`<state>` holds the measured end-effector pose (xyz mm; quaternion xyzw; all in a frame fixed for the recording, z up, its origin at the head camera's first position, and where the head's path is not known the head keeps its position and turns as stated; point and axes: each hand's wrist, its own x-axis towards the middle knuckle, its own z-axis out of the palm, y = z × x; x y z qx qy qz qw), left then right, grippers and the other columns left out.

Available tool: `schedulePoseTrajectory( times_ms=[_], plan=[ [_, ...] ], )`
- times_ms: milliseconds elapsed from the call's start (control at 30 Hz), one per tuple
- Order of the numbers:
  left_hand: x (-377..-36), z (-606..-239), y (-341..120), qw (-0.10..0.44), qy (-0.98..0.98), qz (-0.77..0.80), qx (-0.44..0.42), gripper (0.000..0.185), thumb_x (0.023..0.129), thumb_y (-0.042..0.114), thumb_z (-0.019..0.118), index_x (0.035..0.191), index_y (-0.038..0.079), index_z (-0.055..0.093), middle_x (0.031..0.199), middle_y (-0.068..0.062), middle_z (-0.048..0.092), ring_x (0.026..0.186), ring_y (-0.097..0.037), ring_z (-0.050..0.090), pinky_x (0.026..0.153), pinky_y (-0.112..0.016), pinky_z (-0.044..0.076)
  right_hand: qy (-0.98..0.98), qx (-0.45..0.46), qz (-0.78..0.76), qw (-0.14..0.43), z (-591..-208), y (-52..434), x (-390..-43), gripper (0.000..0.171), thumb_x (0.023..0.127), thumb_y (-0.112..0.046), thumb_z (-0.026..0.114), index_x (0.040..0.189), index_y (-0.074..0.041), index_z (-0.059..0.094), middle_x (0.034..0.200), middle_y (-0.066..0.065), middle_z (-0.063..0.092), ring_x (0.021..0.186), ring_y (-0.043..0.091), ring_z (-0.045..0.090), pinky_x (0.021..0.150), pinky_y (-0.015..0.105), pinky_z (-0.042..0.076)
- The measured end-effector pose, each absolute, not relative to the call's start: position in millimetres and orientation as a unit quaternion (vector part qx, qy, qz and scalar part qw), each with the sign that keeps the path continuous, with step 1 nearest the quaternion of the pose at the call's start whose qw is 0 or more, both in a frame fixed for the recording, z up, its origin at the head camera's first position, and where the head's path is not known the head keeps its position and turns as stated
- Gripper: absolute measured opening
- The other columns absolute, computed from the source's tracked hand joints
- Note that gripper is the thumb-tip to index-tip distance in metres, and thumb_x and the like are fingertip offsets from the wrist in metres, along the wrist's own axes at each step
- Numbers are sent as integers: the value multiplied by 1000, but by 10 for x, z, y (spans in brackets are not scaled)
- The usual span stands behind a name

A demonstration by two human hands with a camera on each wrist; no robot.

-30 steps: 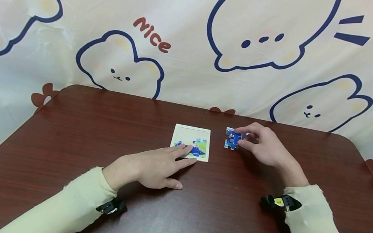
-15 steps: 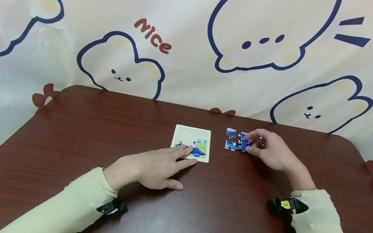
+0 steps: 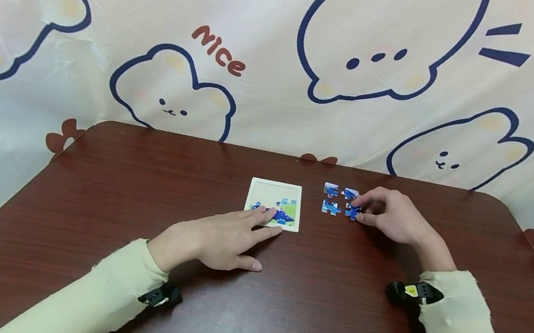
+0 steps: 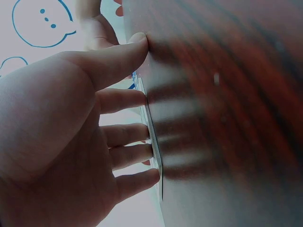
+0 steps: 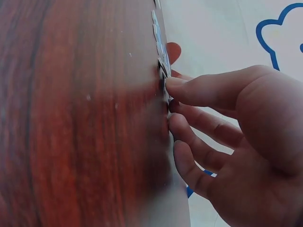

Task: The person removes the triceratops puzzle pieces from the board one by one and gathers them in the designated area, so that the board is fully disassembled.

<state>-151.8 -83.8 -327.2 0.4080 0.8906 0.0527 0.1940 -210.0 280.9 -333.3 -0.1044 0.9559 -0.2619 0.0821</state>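
A white puzzle tray [image 3: 273, 192] lies mid-table, with a few blue and green pieces fitted along its lower edge. My left hand [image 3: 266, 221] lies flat, its straight fingers pressing on the tray's near left corner; in the left wrist view the fingertips [image 4: 142, 133] meet the tray edge [image 4: 152, 142]. To the right of the tray, several loose blue puzzle pieces [image 3: 331, 190] lie spread apart. My right hand [image 3: 357, 209] pinches the near right puzzle piece [image 3: 351, 212] between thumb and forefinger. In the right wrist view, curled fingers [image 5: 176, 120] touch pieces seen edge-on [image 5: 161, 52].
The dark brown wooden table [image 3: 141, 183] has rounded corners. A cartoon-printed cloth backdrop [image 3: 283, 49] hangs right behind its far edge. Both arms wear cream sleeves with black wrist straps [image 3: 159, 295].
My right hand has shifted right and down, and the bunched puzzle pieces now lie apart from one another. My left hand has stayed on the tray.
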Motion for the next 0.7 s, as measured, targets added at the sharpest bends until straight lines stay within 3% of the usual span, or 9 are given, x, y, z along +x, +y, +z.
schedulePoseTrajectory(
  times_ms=[700],
  plan=[
    [-1526,-3268,-837,202,890,53,404,74,108,46,59,169,15,29,180,-15,11,167,-36,13,135,-48,21,958,-121,-246,80,-3351,2804,-2110,23,98,-13,76,117,-22,84,132,12,63,112,31,58,88,36,50]
  ],
)
